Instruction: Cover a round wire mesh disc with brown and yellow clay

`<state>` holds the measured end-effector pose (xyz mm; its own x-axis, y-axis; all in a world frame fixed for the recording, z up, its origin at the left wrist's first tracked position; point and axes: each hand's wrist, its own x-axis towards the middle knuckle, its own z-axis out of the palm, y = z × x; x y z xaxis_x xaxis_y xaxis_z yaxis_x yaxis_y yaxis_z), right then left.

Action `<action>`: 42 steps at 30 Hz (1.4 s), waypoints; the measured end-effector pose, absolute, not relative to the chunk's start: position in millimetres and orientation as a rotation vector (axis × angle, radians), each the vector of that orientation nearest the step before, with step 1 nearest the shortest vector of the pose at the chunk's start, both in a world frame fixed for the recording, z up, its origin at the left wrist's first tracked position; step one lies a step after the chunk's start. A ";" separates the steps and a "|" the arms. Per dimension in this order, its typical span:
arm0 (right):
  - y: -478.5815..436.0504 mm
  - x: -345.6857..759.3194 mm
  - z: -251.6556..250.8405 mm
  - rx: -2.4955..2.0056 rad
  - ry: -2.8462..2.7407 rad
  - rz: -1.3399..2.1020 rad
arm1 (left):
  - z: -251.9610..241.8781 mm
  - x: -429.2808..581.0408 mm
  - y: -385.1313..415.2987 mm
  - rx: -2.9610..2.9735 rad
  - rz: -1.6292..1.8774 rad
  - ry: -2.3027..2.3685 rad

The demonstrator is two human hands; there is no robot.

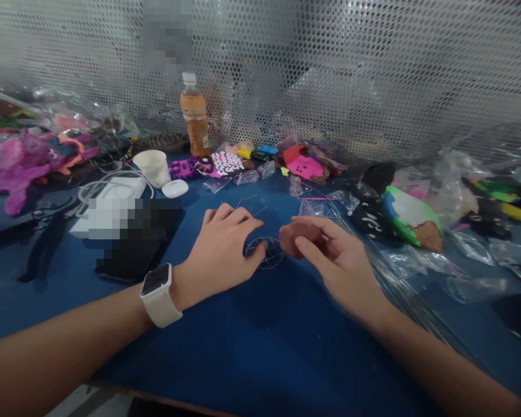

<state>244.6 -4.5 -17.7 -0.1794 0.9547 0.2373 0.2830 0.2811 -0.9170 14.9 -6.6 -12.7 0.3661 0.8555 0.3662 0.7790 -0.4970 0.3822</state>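
My left hand (226, 252), with a white watch (158, 292) on its wrist, rests on the blue table (243, 347). Its curled fingers pinch the rim of a small round wire mesh piece (270, 255). Just right of the mesh, my right hand (334, 255) pinches a lump of brown clay (297, 236) between thumb and fingers. The two hands almost touch at the mesh. The right hand is a little blurred.
A drink bottle (194, 119) stands at the back before a perforated metal screen (373, 75). A white cup (153, 167), white earbud case (175, 187), cables, dark pliers (43, 231) and purple clay figures (24, 165) lie left. Coloured clay figures and plastic bags (417, 220) crowd the right.
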 end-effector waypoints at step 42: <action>-10.4 248.7 -13.9 -1.119 -2.005 0.434 | -16.5 26.3 -11.8 1.374 0.788 0.673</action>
<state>248.7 -10.4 -13.9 -0.3054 0.8296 0.4675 0.5618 0.5534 -0.6150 26.3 -11.8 -16.5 0.5832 0.8116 0.0335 -0.0934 0.0260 0.9953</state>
